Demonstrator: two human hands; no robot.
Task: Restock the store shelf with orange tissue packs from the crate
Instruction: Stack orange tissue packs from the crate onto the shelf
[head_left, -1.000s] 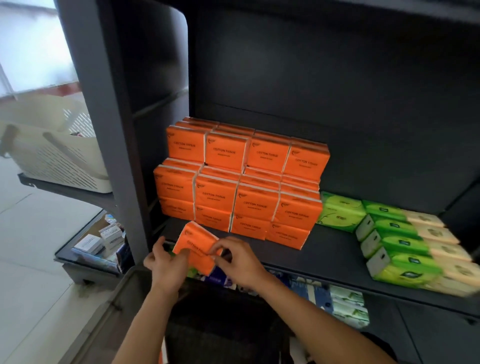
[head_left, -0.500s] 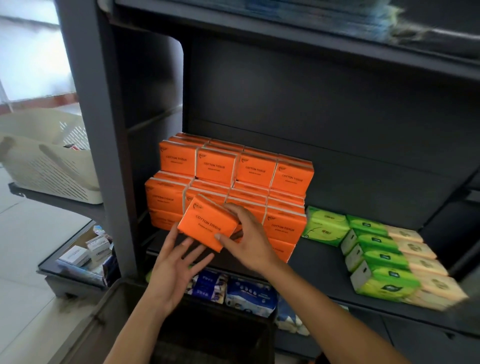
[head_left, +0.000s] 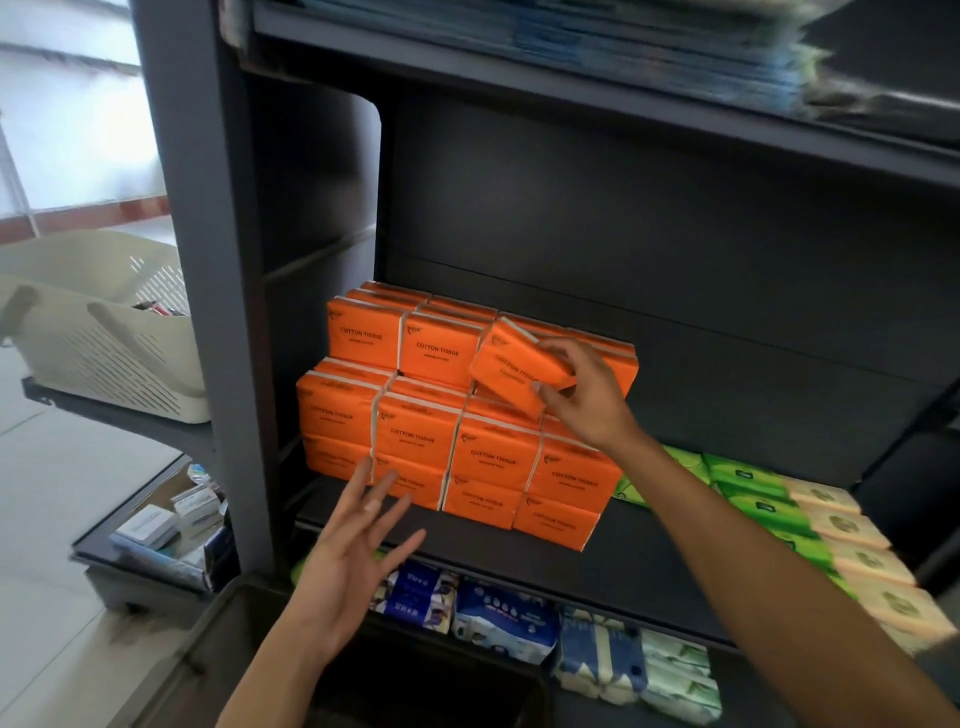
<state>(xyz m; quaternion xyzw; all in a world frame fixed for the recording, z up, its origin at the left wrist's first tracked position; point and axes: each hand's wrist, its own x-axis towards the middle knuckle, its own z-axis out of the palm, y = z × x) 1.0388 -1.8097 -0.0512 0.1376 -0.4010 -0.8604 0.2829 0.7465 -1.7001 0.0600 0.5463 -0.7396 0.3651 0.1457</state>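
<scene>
orange tissue pack pinched by right hand, 12 o'clock of spread, empty left hand | judged light, soft, squashable | best gripped across short edges

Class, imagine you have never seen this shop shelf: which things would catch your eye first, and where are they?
First, the block of bright orange tissue packs stacked at the left of the dark shelf. Next, the right hand gripping one tilted orange pack against the stack's top row, while the left hand hangs open below. Green packs line the shelf's right side.
</scene>
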